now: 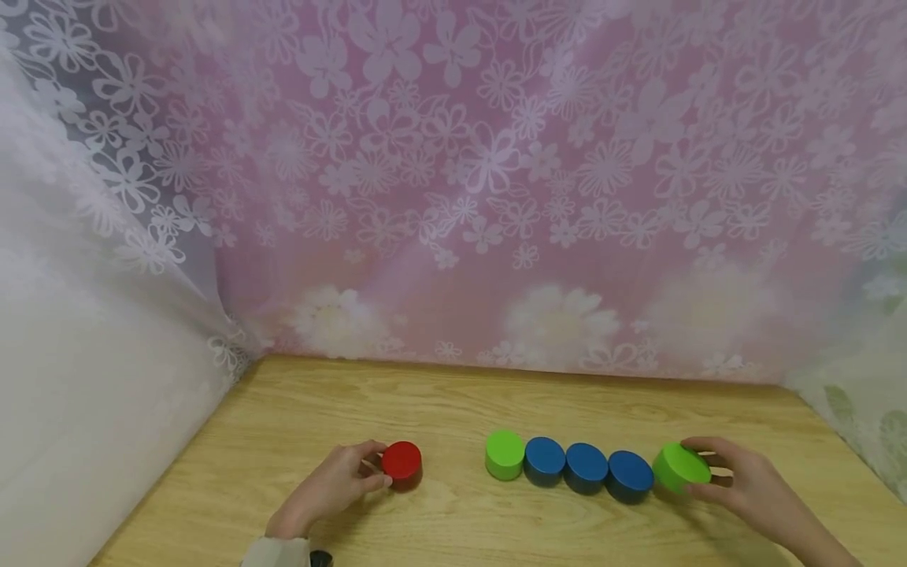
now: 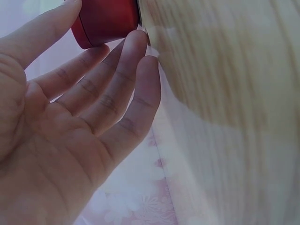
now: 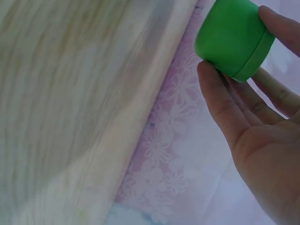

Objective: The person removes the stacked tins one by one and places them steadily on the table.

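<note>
On the left, my left hand (image 1: 340, 480) holds a red cylinder (image 1: 402, 465) that stands on the table, thumb on one side and fingers on the other. In the left wrist view the thumb and fingertips meet the red cylinder (image 2: 105, 21). My right hand (image 1: 744, 480) grips a green cylinder (image 1: 680, 468), which is tilted toward the right. The right wrist view shows this green cylinder (image 3: 234, 40) between thumb and fingers. To its left stands a row: a blue cylinder (image 1: 630, 477), two more blue ones, then another green cylinder (image 1: 505, 454) at the left end.
The wooden table (image 1: 460, 520) carries all the cylinders. A pink flowered curtain (image 1: 496, 197) hangs along its back edge, with a white cloth (image 1: 92, 354) on the left. A small dark object (image 1: 321, 558) shows beside the left sleeve (image 1: 278, 554).
</note>
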`<state>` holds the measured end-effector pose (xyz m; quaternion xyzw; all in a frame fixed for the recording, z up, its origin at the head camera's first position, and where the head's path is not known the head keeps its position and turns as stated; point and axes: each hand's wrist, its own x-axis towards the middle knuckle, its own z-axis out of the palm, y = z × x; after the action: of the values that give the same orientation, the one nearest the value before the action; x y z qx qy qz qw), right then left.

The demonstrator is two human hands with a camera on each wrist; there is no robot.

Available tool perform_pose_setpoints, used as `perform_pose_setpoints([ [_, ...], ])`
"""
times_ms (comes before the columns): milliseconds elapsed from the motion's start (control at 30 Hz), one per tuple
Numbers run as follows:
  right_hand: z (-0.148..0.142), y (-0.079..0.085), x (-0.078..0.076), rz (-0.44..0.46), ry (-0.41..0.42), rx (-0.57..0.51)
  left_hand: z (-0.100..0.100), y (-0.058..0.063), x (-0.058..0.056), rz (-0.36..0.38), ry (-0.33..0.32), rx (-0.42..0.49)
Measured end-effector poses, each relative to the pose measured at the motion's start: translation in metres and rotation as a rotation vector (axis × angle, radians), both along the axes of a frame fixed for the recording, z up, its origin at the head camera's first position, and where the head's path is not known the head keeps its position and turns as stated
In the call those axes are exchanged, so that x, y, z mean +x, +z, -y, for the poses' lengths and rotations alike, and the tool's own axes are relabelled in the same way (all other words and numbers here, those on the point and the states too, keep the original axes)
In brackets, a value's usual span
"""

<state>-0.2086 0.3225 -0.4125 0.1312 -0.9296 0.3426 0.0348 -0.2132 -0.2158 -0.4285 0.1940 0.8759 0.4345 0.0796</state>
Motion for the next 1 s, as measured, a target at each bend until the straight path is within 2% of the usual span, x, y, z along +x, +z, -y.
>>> perform_pose_setpoints([
  [200, -0.007, -0.004, -0.003, 0.123, 0.084, 0.004, 0.0, -0.001, 0.0, -0.002, 0.001, -0.002],
  [333, -0.007, -0.008, -0.004, 0.107, 0.129, 0.01, 0.0, 0.0, 0.0, -0.012, -0.001, -0.008],
  [700, -0.004, -0.017, -0.006, 0.095, 0.136, 0.023, 0.0, 0.001, 0.0, -0.037, -0.021, -0.007],
  [833, -0.004, -0.017, -0.006, 0.131, 0.15, 0.014, 0.0, 0.0, 0.001, -0.035, -0.022, -0.016],
  [1000, -0.009, -0.015, -0.006, 0.163, 0.222, -0.006, -0.001, 0.0, 0.001, -0.022, -0.018, -0.013],
])
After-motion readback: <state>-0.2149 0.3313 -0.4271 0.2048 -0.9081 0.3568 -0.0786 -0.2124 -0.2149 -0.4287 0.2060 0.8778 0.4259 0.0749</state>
